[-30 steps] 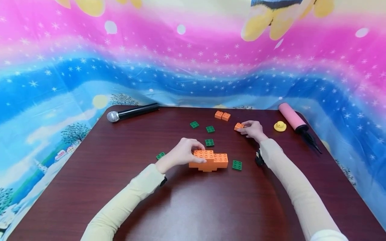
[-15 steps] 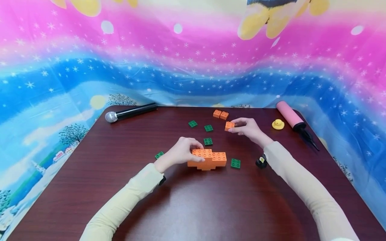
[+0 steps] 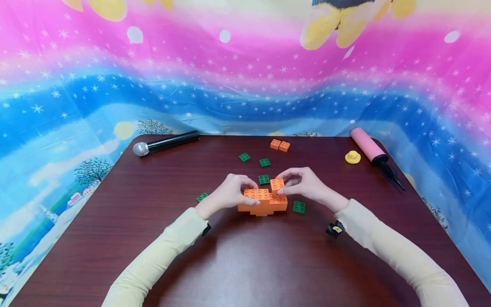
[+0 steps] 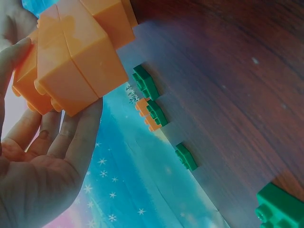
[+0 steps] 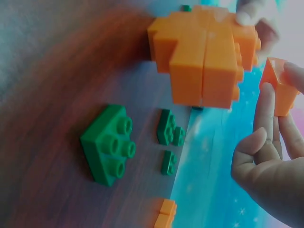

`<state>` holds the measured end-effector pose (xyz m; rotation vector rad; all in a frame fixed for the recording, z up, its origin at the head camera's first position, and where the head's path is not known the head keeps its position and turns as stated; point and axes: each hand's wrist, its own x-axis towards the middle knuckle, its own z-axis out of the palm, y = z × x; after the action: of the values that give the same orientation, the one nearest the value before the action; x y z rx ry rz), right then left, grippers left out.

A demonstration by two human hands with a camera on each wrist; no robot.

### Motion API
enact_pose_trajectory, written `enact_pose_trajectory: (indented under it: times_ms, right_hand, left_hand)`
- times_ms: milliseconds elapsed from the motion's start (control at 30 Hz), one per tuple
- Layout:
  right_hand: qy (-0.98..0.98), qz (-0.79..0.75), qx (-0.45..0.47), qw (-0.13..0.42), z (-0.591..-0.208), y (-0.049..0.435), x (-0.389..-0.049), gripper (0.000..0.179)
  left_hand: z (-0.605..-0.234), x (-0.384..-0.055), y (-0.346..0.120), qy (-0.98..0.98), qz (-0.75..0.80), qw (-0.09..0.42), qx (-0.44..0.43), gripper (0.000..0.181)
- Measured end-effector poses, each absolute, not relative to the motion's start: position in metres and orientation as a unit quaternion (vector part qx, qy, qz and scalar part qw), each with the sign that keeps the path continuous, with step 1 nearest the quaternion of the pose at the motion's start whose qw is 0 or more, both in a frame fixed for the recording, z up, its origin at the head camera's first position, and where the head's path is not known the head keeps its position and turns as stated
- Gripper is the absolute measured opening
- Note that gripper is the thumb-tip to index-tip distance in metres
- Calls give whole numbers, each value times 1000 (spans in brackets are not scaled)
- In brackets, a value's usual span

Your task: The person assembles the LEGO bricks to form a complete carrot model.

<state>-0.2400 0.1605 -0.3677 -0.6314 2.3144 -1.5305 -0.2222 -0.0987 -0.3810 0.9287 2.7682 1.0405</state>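
A stepped build of orange toy building bricks (image 3: 261, 208) stands on the table, its right side one layer lower than its left. My left hand (image 3: 227, 192) grips the left part of this build, thumb on the near side and fingers behind. My right hand (image 3: 307, 188) pinches a single orange brick (image 3: 277, 186) just above the lower right part. In the right wrist view a gap shows between that single brick (image 5: 281, 88) and the build (image 5: 202, 57). Part of the build's left end is hidden behind my left hand.
Several green bricks (image 3: 299, 207) lie around the build on the dark wooden table (image 3: 245, 264). Two orange bricks (image 3: 280, 145) sit at the back. A microphone (image 3: 166, 143) lies back left; a yellow rubber duck (image 3: 353, 157) and a pink hand pump (image 3: 368, 147) are back right.
My right hand has carried the single orange brick from the table at the back right, leftward and nearer, to above the build's right part. My left hand has stayed on the build.
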Motion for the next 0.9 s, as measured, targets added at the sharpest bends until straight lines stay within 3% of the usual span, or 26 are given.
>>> enact_pose_trajectory:
  times_ms: [900]
  right_hand:
    - [843, -447, -292, 62, -388, 155, -230, 32]
  left_hand:
    - [-383, -222, -99, 886, 354, 14, 300, 33]
